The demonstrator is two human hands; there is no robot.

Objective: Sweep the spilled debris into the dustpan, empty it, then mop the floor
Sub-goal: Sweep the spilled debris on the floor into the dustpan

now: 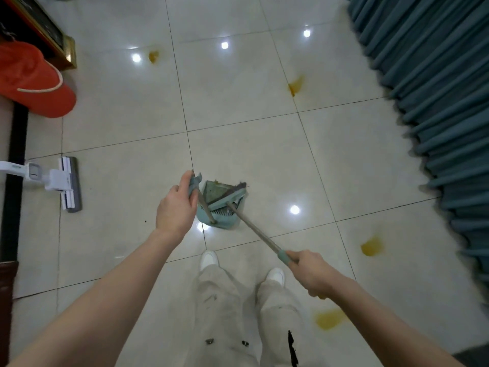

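Dustpan [225,219], frame centre, with broom [239,191] head inside. Left hand [176,207] fingers grip its handle; right hand [308,268] fingers wrap the broom shaft. Sweeping appears nearly complete. Next: lift level, empty, then fetch mop [66,184], left.

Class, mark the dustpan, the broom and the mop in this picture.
dustpan [227,221]: head view, on its teal rear wall.
broom [253,228]: head view, midway along its handle.
mop [69,184]: head view, on its flat head.

Head camera looks down, seemingly steeply, at floor [238,88].
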